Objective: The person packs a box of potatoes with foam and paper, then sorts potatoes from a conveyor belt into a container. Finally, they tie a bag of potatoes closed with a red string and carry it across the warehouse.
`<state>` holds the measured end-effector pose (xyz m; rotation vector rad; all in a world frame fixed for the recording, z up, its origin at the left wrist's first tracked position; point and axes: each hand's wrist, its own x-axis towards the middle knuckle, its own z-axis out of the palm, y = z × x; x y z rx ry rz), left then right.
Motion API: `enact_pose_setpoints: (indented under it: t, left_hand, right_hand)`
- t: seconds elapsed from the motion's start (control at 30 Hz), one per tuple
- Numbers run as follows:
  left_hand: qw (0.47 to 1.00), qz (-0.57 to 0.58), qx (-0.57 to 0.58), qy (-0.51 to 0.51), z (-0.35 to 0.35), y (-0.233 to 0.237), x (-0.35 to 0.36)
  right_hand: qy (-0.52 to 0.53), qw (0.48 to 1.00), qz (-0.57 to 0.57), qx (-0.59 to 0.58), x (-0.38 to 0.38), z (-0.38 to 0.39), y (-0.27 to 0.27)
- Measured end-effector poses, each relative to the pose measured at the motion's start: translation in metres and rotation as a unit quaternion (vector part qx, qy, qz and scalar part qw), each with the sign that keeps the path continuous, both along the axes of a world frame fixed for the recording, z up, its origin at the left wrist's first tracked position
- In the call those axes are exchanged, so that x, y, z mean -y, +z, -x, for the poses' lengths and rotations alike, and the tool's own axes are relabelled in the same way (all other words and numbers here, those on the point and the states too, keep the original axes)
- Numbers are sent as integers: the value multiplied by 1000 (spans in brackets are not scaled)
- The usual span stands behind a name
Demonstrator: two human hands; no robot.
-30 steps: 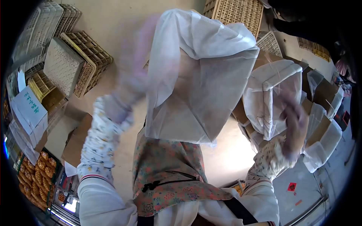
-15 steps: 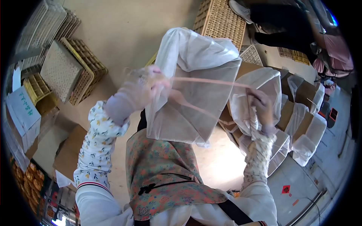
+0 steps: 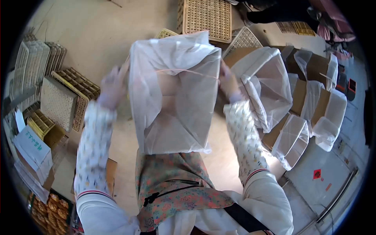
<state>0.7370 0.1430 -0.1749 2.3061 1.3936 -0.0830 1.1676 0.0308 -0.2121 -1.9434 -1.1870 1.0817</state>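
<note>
In front of my apron stands an open box lined with a translucent white plastic bag [image 3: 178, 135], its liner folded over the rim. A thin pinkish band [image 3: 188, 71] runs across the upper part of the box. My left hand [image 3: 112, 87] is at the box's left side, blurred, with its fingers near the band's end. On the right side, my right hand [image 3: 228, 83] touches the edge of the box, its fingertips partly hidden behind the liner. What either hand grips cannot be made out.
More bag-lined boxes [image 3: 270, 88] stand to the right. Woven plastic crates [image 3: 207, 19] are ahead, others [image 3: 58, 98] at the left. A white box [image 3: 35, 147] and a tray of brown baked goods [image 3: 51, 213] lie lower left. A person's dark-clothed leg [image 3: 280, 13] shows at top right.
My hands have moved from stretching the band above the box to its left and right sides. The band now lies across the box. The view has shifted, and the box appears further left.
</note>
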Motion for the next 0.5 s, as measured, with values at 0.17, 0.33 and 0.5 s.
enact_pose_setpoints:
  t: [0.17,0.33,0.5]
  left_hand:
    - [918,378,-105,59,97,-4,226]
    - [830,498,64,245,70,12,270]
    - [782,544,166,254,103,-22,293]
  right_hand:
    - [-20,966,192,-171,227,82,42]
    - [-236,854,320,-336,312,138,37]
    - [-305,831,156,-439,324,168,16]
